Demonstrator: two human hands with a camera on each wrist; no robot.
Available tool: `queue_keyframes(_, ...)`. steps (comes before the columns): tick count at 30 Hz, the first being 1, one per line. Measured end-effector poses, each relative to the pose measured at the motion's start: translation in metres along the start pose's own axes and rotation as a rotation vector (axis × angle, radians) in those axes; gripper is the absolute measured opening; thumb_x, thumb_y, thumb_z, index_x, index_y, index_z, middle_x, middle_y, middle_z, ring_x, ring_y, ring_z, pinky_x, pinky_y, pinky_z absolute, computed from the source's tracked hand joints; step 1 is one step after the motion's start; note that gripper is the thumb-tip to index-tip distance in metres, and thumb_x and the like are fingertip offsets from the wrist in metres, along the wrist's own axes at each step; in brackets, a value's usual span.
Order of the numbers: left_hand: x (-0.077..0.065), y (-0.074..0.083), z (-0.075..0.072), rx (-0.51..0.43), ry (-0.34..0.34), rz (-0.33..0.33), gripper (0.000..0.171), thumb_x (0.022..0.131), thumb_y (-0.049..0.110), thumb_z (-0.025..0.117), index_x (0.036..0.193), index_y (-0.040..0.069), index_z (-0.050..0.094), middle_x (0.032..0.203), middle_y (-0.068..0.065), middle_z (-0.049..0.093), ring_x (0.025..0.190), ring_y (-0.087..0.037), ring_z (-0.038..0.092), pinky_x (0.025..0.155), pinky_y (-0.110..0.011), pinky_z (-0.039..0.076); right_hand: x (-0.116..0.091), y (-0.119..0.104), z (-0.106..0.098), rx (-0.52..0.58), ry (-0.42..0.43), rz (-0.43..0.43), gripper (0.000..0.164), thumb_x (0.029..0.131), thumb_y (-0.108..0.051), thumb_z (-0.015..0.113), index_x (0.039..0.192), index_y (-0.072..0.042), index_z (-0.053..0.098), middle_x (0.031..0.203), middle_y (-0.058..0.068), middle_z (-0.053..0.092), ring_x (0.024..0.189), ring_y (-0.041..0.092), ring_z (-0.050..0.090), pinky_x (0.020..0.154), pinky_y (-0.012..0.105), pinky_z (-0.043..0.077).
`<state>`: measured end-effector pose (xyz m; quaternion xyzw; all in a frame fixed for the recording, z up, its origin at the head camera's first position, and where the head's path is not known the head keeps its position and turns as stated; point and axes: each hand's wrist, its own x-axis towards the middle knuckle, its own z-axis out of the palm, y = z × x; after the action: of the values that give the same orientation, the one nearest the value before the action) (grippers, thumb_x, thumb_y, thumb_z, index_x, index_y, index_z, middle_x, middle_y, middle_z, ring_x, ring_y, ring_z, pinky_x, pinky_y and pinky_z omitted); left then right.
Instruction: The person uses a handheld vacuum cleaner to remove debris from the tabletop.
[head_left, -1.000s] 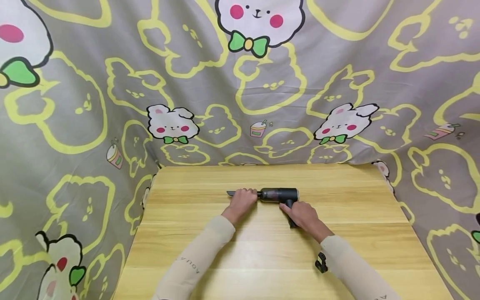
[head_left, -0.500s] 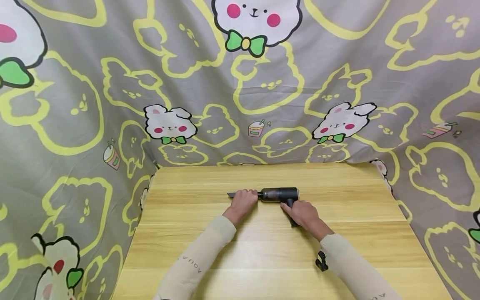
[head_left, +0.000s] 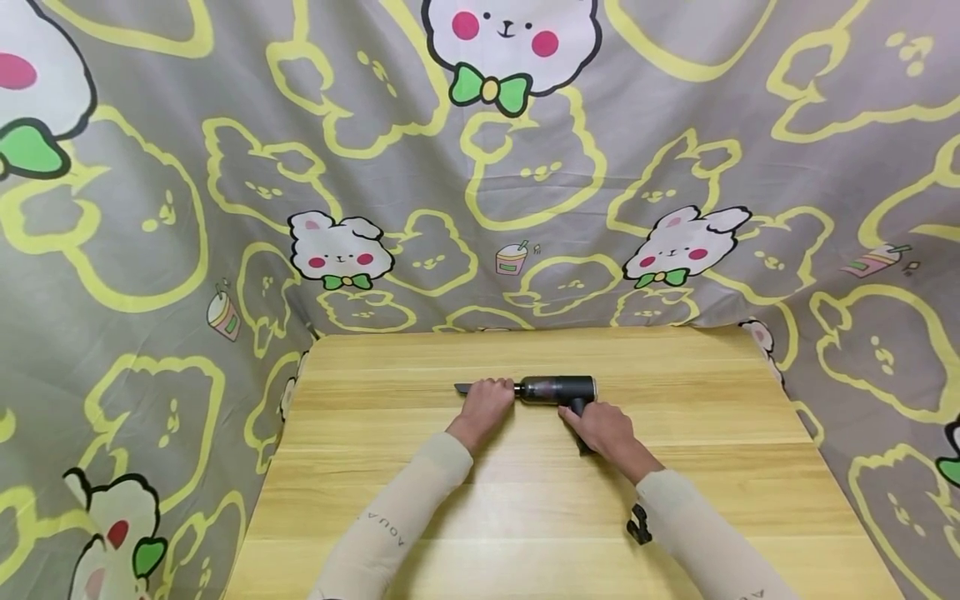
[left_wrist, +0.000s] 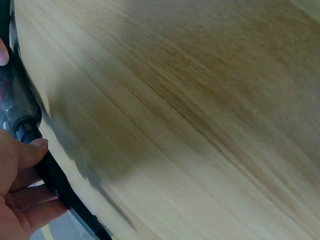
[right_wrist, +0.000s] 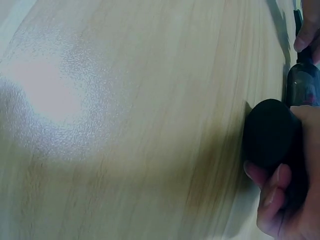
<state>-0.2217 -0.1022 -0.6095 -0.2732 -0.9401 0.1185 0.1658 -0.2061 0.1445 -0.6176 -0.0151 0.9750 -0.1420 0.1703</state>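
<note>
A black handheld vacuum cleaner (head_left: 576, 389) lies lengthwise near the far part of the wooden table, its clear dust cup (head_left: 538, 389) toward the left. My left hand (head_left: 486, 410) grips the slim black nozzle (left_wrist: 56, 175) at the vacuum's left end, thumb on the near side and fingers beneath. The nozzle's flat tip (head_left: 461, 388) sticks out past that hand. My right hand (head_left: 607, 429) holds the handle, which angles down toward me; the round handle end (right_wrist: 270, 132) shows in the right wrist view, with fingers curled around it. Nozzle and dust cup are joined or touching; I cannot tell which.
The wood-grain table (head_left: 517, 517) spreads out in front of me. A grey patterned curtain (head_left: 547, 192) encloses its back and both sides. A small black clip-like piece (head_left: 639, 525) hangs by the right sleeve (head_left: 697, 525).
Both hands keep their hold on the vacuum cleaner, which stays in place. Only a slight shift of the head view shows.
</note>
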Motion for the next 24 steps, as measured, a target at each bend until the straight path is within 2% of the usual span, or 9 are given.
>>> queue_keyframes(7,-0.0018,0.0001,-0.0007,0.006,-0.02,-0.002,0.012,0.096,0.006,0.07,0.104,0.01,0.079,0.089,0.0,0.079,0.068,-0.012,0.072,0.058,-0.024,0.06,-0.001,0.0007,-0.0013,0.02,0.012,-0.007,0.075,0.098,-0.077,0.039,0.054,-0.016,0.045,0.06,0.004,0.044,0.051,0.019,0.042,0.043,0.029,0.03)
queue_keyframes(15,-0.0015,-0.0008,-0.0009,-0.029,-0.053,-0.006,0.018,0.094,0.004,0.073,0.111,0.009,0.077,0.099,-0.002,0.081,0.078,-0.012,0.075,0.067,-0.024,0.062,-0.0007,0.0012,-0.0028,0.053,0.021,-0.011,0.074,0.098,-0.076,0.041,0.054,-0.017,0.045,0.059,0.001,0.04,0.05,0.018,0.04,0.043,0.028,0.028)
queue_keyframes(19,-0.0042,-0.0009,-0.0039,-0.061,-0.062,-0.024,0.025,0.095,0.001,0.072,0.119,0.008,0.073,0.109,-0.002,0.079,0.091,-0.015,0.075,0.08,-0.027,0.064,0.0009,0.0017,-0.0022,0.074,0.029,-0.001,0.073,0.097,-0.077,0.041,0.055,-0.017,0.044,0.058,0.001,0.04,0.049,0.017,0.039,0.043,0.028,0.028)
queue_keyframes(24,-0.0087,-0.0004,-0.0055,-0.163,-0.118,-0.062,0.04,0.099,-0.006,0.06,0.138,0.006,0.064,0.133,-0.007,0.071,0.124,-0.024,0.069,0.107,-0.035,0.057,0.0032,0.0021,-0.0008,0.073,0.032,0.028,0.076,0.096,-0.08,0.04,0.057,-0.015,0.046,0.058,0.002,0.041,0.049,0.018,0.04,0.043,0.029,0.029)
